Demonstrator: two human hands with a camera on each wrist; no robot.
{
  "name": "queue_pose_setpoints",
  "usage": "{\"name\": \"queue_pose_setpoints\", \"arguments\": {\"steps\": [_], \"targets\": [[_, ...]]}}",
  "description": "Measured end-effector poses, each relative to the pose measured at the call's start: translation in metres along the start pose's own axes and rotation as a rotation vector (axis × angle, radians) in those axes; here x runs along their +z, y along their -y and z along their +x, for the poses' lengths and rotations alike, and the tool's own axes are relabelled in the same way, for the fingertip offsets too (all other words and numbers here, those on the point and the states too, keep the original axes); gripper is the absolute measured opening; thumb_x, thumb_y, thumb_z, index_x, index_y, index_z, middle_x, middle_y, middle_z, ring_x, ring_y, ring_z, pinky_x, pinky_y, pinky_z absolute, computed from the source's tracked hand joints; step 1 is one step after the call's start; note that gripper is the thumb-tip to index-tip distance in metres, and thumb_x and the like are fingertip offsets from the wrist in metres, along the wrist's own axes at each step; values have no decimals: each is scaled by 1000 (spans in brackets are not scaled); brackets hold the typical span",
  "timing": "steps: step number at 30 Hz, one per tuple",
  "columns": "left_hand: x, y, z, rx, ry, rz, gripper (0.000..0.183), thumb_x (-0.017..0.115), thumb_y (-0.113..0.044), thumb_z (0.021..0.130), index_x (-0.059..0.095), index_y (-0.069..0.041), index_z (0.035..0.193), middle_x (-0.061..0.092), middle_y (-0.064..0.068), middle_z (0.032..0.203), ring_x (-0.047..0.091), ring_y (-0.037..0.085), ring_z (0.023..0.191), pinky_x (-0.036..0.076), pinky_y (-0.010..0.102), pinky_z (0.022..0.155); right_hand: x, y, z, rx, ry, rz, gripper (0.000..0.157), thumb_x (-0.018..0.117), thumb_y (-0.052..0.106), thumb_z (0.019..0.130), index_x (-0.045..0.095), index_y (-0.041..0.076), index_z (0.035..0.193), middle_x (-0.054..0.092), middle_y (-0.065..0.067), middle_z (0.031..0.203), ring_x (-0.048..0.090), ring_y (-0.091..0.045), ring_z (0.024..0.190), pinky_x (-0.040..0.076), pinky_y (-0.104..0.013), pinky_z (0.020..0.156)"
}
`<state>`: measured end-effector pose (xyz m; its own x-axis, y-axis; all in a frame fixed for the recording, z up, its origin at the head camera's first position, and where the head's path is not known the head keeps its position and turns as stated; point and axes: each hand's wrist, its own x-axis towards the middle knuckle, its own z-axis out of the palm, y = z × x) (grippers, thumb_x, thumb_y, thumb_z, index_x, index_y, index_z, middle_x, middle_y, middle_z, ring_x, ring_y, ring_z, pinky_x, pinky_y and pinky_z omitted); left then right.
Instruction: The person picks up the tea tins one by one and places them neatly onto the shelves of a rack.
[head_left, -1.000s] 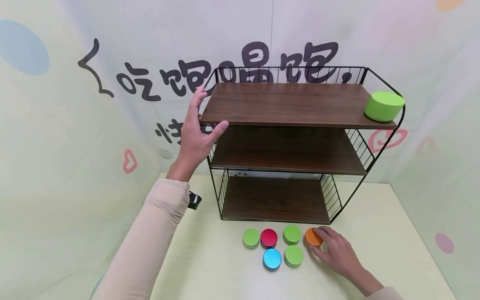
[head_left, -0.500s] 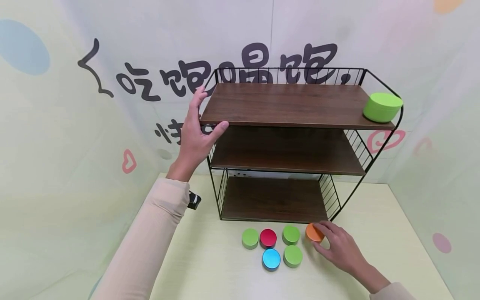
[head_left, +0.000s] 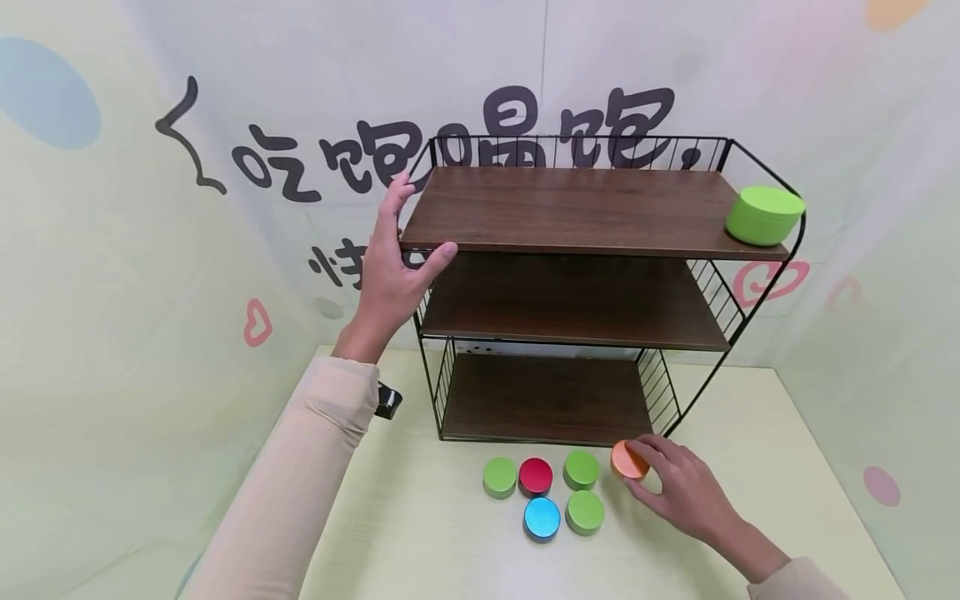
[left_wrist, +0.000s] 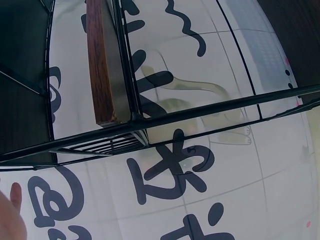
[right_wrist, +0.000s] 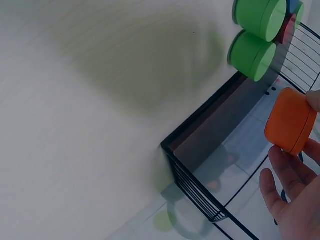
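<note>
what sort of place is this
Likely a small staged booth rather than an ordinary room: a printed backdrop with Chinese lettering encloses the pale table at back and sides, and a three-tier rack stands there with small round containers in front.

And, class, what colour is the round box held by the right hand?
Orange; the box shows best in the right wrist view.

The head view looks forward and down; 2 nearer wrist views share its rack [head_left: 555,208].
</note>
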<state>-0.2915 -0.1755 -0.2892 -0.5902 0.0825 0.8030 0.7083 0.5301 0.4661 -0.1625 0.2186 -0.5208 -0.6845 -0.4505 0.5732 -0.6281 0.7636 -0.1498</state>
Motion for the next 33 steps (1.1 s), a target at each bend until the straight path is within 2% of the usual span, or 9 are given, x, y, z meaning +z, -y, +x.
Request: {"name": "queue_pose_setpoints", "arguments": {"steps": [10, 15, 18, 22, 27, 33], "targets": [[0, 0, -1, -17, 6, 10, 76, 73, -36, 87, 36, -12, 149, 30, 0, 161, 25, 4, 145, 24, 36, 116, -11, 3, 8, -31, 0, 1, 52, 86, 26, 68, 71, 4, 112, 66, -11, 103, 66, -25, 79, 55, -42, 64], [-1, 0, -1, -25, -2, 11, 75, 73, -35, 87, 37, -12, 148, 32, 1, 161, 26, 3, 145, 25, 36, 116, -18, 3, 16, -41, -4, 7, 50, 85, 29, 71, 71, 4, 112, 66, -11, 103, 66, -24, 80, 56, -41, 64], [-1, 0, -1, -28, 1, 13, 75, 73, -34, 87, 36, -13, 149, 32, 2, 161, 26, 3, 144, 26, 37, 115, -21, 2, 19, -52, -18, 14, 45, 75, 40, 83, 71, 4, 111, 66, -11, 103, 65, -25, 79, 56, -41, 63], [0, -1, -1, -32, 7, 17, 76, 74, -34, 87, 36, -14, 149, 31, 1, 161, 26, 3, 144, 26, 37, 115, -27, 1, 23, -68, -27, 22, 49, 64, 49, 91, 71, 4, 110, 66, -11, 102, 65, -24, 79, 56, -40, 63], [0, -1, -1, -31, 9, 23, 76, 73, -36, 87, 35, -14, 149, 31, 2, 161, 25, 3, 145, 25, 38, 116, -34, 0, 31, -94, -37, 26, 54, 56, 53, 95, 71, 4, 110, 66, -11, 102, 65, -23, 78, 56, -39, 62], [0, -1, -1, -28, 9, 19, 76, 73, -36, 87, 36, -13, 149, 31, -2, 161, 26, 3, 145, 26, 38, 115, -45, 0, 42, -122, -34, 18, 55, 55, 54, 95, 70, 4, 111, 66, -12, 103, 65, -25, 81, 57, -40, 63]]}}
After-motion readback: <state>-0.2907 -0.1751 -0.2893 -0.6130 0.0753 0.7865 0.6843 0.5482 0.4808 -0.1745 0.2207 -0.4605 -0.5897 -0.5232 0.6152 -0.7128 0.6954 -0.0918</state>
